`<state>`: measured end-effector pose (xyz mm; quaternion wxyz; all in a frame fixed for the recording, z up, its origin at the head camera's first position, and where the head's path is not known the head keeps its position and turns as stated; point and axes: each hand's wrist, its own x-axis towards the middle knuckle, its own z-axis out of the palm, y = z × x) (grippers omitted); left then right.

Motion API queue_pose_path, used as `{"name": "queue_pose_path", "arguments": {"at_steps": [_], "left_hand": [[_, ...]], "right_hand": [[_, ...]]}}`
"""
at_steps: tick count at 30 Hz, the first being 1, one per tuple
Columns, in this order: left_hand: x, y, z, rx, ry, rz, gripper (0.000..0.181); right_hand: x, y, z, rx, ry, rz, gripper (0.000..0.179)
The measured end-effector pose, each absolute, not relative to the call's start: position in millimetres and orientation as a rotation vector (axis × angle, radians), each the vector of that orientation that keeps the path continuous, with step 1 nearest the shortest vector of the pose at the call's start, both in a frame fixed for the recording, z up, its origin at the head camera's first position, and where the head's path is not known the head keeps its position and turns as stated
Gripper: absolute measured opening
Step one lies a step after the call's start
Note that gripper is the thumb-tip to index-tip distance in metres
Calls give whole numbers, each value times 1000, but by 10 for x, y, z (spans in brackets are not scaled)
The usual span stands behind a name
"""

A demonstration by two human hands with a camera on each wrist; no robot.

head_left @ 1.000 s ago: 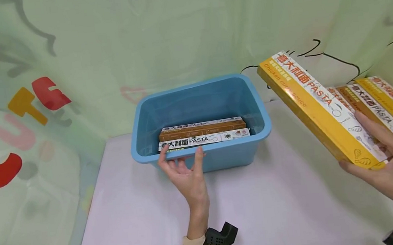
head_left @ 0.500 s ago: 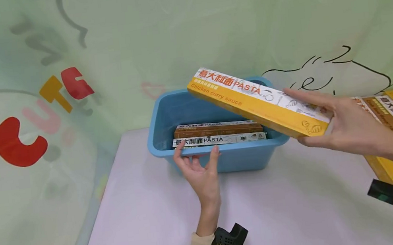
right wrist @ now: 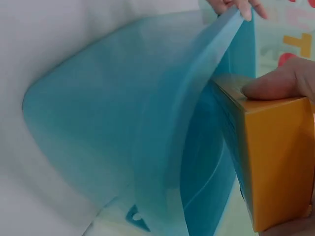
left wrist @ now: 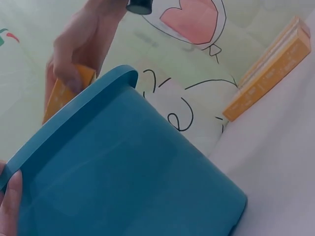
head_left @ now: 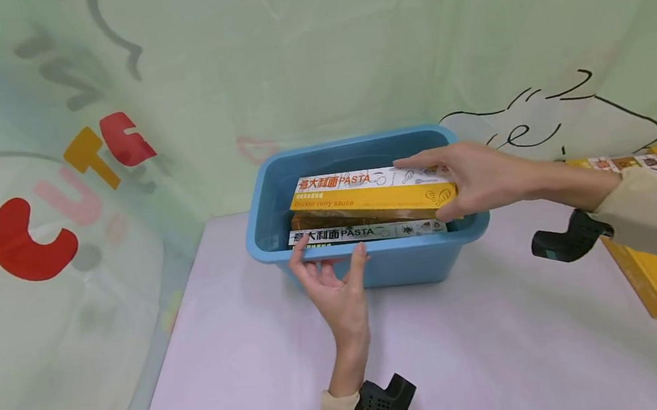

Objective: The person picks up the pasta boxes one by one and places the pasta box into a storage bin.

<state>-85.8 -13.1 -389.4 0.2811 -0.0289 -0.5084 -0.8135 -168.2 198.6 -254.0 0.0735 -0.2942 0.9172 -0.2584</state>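
A blue plastic bin (head_left: 401, 265) stands on the table. My left hand (head_left: 339, 304) holds its front rim, thumb and fingers at the edge. In my right hand (head_left: 482, 175) is a yellow pasta box (head_left: 357, 195), labelled "Chicken curry sauce". I grip it by its right end, thumb on one side and fingers on the other, as its end face (right wrist: 280, 157) shows in the right wrist view. The box lies lengthwise within the bin's opening, above a brown pasta box (head_left: 330, 221). In front of that, another pasta box (head_left: 391, 230) with a white top edge lies along the front wall.
More pasta boxes (head_left: 652, 284) lie on the white table (head_left: 500, 354) at the right, partly behind my right sleeve (head_left: 654, 217). A green printed curtain (head_left: 312, 53) hangs close behind the bin.
My right hand has carried the yellow pasta box leftward from the right side, levelled it and lowered it into the bin's opening. My left hand stays on the rim.
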Motion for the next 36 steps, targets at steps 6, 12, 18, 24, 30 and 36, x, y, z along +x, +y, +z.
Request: {"name": "queue_pose_path", "arguments": {"at_steps": [6, 12, 18, 24, 30, 36], "left_hand": [[-842, -174, -3865, -64, -1342, -2167, 77], [-837, -235, -3846, -41, -1335, -2157, 77], [-843, -274, -3851, -47, -1325, -2149, 76], [-841, -281, -3852, -48, -1313, -2148, 77], [-822, -283, -3854, -47, -1340, -2128, 80], [-802, -273, -3848, -44, -1345, -2121, 79]], "right_hand": [[-1892, 1815, -2485, -874, 2670, -724, 85], [-2102, 1694, -2427, -899, 2566, -748, 84], [-2346, 1611, -2417, -895, 2452, -754, 86], [-2535, 1644, -2392, -901, 2406, -710, 88], [-2619, 1706, -2434, -923, 2401, -690, 89], [-2652, 1721, -2449, -954, 2376, -705, 88]]}}
